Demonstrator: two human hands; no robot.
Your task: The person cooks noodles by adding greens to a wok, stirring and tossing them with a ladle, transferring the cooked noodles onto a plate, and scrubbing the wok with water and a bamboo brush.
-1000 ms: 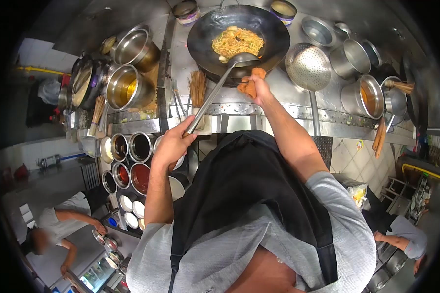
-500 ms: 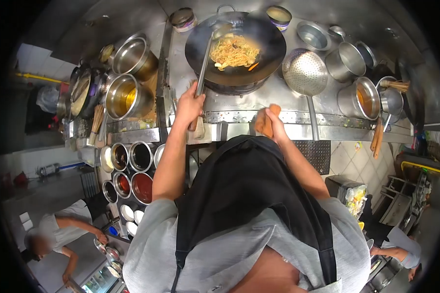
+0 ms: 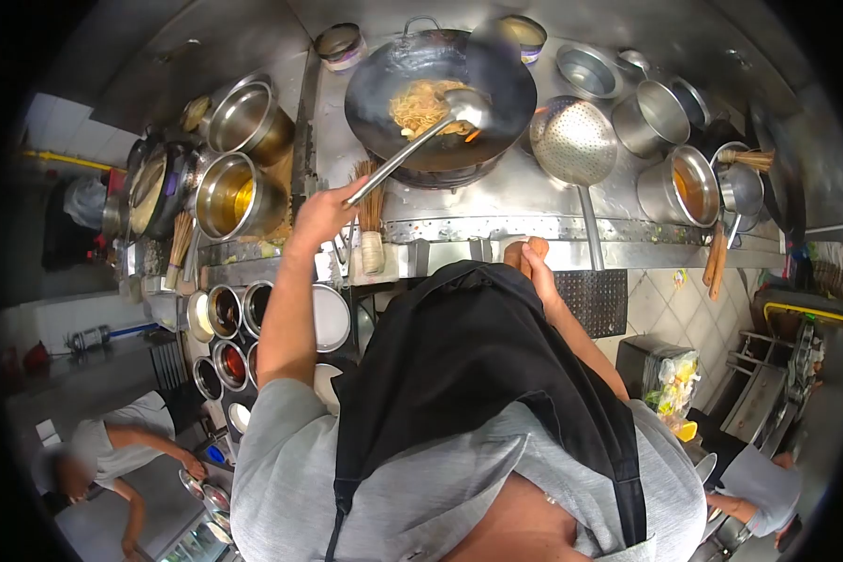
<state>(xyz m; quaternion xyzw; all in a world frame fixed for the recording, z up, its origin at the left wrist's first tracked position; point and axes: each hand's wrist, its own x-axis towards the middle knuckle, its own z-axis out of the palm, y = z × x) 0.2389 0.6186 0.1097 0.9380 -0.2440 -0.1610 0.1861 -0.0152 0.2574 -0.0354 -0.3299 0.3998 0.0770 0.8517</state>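
Note:
My left hand point(image 3: 322, 217) is closed round the handle of a long metal ladle point(image 3: 407, 148). The ladle's bowl rests over noodles point(image 3: 425, 105) in a large black wok point(image 3: 375, 80), where an orange strip lies at the right of the food and steam rises. Near the counter's front edge, at the top of my apron, my right hand point(image 3: 537, 261) is closed on an orange-brown cloth point(image 3: 514, 253), which is mostly hidden by the fingers and apron.
A perforated strainer point(image 3: 575, 142) lies right of the wok. Steel pots point(image 3: 691, 185) stand further right, and an oil pot point(image 3: 241, 196) is at left. A bamboo brush point(image 3: 372, 234) stands near my left hand. Sauce containers point(image 3: 229, 363) are lower left. Two other people work behind, left and right.
The ladle has swung from the wok's left side across to the right over the noodles. My right hand has drawn back from the wok with the cloth, down to the apron.

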